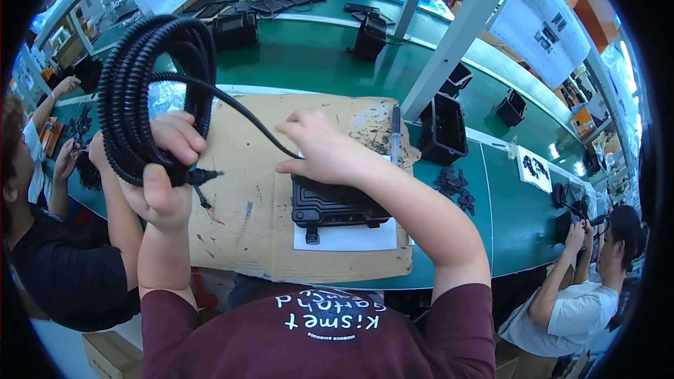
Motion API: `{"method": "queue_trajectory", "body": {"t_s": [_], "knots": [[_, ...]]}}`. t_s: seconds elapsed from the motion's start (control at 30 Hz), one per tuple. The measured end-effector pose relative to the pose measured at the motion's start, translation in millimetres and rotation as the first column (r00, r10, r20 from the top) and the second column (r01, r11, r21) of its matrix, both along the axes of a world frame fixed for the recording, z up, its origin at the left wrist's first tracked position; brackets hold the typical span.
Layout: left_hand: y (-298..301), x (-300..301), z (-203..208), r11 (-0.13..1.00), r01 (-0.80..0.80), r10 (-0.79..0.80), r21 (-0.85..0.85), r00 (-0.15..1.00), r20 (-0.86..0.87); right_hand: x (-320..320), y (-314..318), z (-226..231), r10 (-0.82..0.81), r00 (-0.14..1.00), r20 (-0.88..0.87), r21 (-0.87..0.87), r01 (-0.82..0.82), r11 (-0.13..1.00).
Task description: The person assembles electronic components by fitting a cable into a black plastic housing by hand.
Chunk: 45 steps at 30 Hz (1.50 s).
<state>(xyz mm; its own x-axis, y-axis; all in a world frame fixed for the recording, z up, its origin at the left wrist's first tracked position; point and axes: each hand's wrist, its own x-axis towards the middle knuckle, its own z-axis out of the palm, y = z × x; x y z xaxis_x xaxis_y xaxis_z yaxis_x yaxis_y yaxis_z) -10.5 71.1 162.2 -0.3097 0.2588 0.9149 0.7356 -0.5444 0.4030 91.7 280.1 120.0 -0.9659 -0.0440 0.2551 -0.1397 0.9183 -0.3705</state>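
Note:
My left hand (165, 168) is raised and shut on a coil of black corrugated cable (151, 91), held upright above the cardboard sheet (267, 168). A thin black lead with red and black wire ends hangs from the coil near my thumb. One strand of cable runs from the coil to my right hand (319, 151), which pinches it above a black ribbed plastic box (333, 203). The box lies on a white paper sheet (347, 238) on the cardboard.
An open black housing (444, 126) stands right of the cardboard, with small black parts (455, 186) scattered on the green bench. A grey post (456, 35) rises behind. A person sits at my left (42, 189), another at my right (583, 288). More black boxes lie on the far bench.

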Motion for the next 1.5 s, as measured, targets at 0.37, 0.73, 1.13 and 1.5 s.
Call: {"method": "queue_trajectory", "body": {"t_s": [0.37, 0.73, 1.13, 1.5], "knots": [[-60.3, 8.4, -33.3, 0.929, -0.326, 0.350, -0.176, 0.928, 0.124, -31.3, 41.6, -21.4, -0.217, 0.950, 0.224, -0.291, 0.278, 0.915], [-78.7, 18.4, -114.1, 0.527, -0.580, 0.293, -0.621, 0.810, -0.508, 67.7, 25.9, 56.8, -0.191, 0.913, -0.360, 0.121, 0.248, 0.961], [2.7, 74.5, -48.5, 0.628, 0.293, -0.347, -0.721, 0.935, 0.079, 139.0, -57.0, 17.3, 0.312, 0.950, 0.025, 0.314, -0.304, 0.899], [77.7, 126.0, -60.3, 0.052, 0.929, -0.148, -0.365, 0.369, 0.918, 146.9, -83.2, -56.5, 0.438, 0.885, -0.158, 0.589, -0.272, 0.761]]}}
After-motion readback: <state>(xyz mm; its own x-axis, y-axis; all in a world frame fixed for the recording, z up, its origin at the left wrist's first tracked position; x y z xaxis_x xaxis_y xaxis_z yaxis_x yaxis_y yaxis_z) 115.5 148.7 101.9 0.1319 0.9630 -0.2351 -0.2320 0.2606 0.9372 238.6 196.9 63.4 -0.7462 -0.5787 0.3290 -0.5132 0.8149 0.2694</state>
